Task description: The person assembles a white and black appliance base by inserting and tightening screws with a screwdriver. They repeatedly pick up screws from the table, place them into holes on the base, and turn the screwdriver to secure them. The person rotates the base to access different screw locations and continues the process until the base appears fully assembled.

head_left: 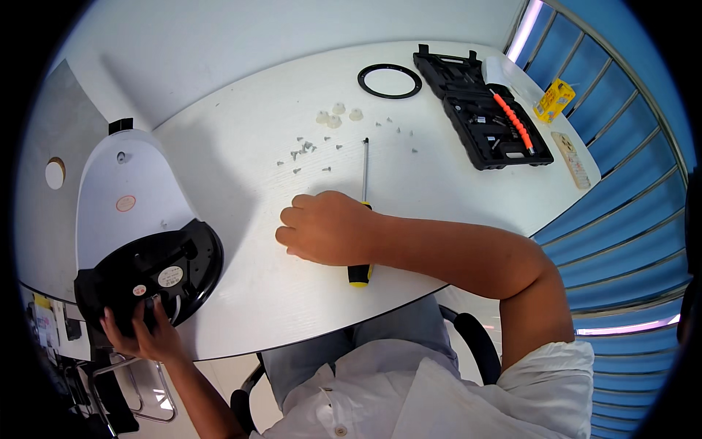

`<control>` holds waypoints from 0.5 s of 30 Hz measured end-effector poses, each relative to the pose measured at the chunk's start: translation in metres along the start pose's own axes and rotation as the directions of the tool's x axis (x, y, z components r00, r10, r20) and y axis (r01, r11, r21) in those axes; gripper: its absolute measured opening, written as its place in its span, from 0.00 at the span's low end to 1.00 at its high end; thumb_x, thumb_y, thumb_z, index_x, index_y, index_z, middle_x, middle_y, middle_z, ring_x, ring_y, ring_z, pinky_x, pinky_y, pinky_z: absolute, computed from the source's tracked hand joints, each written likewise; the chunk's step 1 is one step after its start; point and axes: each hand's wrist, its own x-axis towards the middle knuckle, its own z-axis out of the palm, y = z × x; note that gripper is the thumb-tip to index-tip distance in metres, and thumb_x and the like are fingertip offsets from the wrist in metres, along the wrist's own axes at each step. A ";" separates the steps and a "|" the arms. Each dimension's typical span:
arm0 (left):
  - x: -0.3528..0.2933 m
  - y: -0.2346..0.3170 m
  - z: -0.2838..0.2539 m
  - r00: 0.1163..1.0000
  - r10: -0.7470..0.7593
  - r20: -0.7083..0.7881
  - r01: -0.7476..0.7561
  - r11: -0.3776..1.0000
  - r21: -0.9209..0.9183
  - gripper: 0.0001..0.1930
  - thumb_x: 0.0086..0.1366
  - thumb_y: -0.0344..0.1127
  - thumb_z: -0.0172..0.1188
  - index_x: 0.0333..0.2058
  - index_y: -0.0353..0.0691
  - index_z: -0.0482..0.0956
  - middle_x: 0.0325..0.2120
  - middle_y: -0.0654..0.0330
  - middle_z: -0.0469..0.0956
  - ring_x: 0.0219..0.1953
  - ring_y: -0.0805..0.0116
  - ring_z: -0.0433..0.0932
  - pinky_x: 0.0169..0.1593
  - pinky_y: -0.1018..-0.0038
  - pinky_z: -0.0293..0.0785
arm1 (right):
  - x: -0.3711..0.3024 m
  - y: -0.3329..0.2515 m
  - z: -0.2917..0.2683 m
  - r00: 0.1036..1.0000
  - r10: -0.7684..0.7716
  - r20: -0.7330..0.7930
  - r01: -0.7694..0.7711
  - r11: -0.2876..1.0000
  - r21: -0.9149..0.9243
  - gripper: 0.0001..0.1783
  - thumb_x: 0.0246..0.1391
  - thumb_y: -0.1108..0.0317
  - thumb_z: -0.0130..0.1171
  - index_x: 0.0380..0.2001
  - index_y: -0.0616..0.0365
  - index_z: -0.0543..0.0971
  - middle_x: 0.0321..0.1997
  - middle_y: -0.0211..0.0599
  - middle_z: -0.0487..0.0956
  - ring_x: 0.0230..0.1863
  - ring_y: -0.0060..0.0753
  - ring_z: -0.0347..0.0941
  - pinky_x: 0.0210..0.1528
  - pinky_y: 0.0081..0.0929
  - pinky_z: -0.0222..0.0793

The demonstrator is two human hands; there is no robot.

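Our left hand [150,336] lies spread on the black base [146,262] at left, and our right hand [330,227], we can't tell if holding anything, crosses over the screwdriver [360,274] pointing away from us.

I count here one screwdriver [359,275], one white-and-black appliance [135,183], one black ring [389,96], one tool case [466,135], one orange flexible shaft [513,121], one remote control [572,159], four translucent caps [355,115]; the screws [327,169], they are more than ten.

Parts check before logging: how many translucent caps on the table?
4: left cap, back cap, right cap and front cap, clustered beyond the right hand, which could hide more.
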 end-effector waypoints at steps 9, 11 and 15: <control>-0.001 -0.001 -0.001 1.000 0.001 -0.003 -0.001 1.000 -0.010 0.11 0.50 0.41 0.72 0.29 0.43 0.82 0.54 0.54 0.64 0.59 0.48 0.63 0.60 0.51 0.66 | -0.004 0.000 0.001 0.996 0.050 0.077 -0.051 0.999 0.012 0.10 0.52 0.59 0.60 0.27 0.52 0.75 0.27 0.28 0.72 0.33 0.30 0.71 0.30 0.27 0.70; 0.000 -0.001 0.000 1.000 0.005 -0.009 -0.005 1.000 -0.014 0.11 0.50 0.41 0.72 0.29 0.43 0.82 0.55 0.54 0.64 0.59 0.48 0.63 0.59 0.51 0.66 | -0.004 0.001 0.002 0.994 0.058 0.091 -0.059 0.998 0.001 0.10 0.52 0.59 0.59 0.28 0.52 0.74 0.27 0.28 0.71 0.33 0.30 0.71 0.30 0.26 0.70; 0.002 -0.001 0.001 1.000 0.009 -0.029 -0.011 0.999 -0.041 0.11 0.50 0.40 0.72 0.29 0.43 0.82 0.54 0.53 0.65 0.59 0.49 0.63 0.59 0.52 0.66 | -0.004 0.002 0.002 0.992 0.051 0.114 -0.054 0.998 0.028 0.10 0.52 0.59 0.59 0.29 0.52 0.74 0.28 0.28 0.71 0.33 0.30 0.71 0.31 0.27 0.70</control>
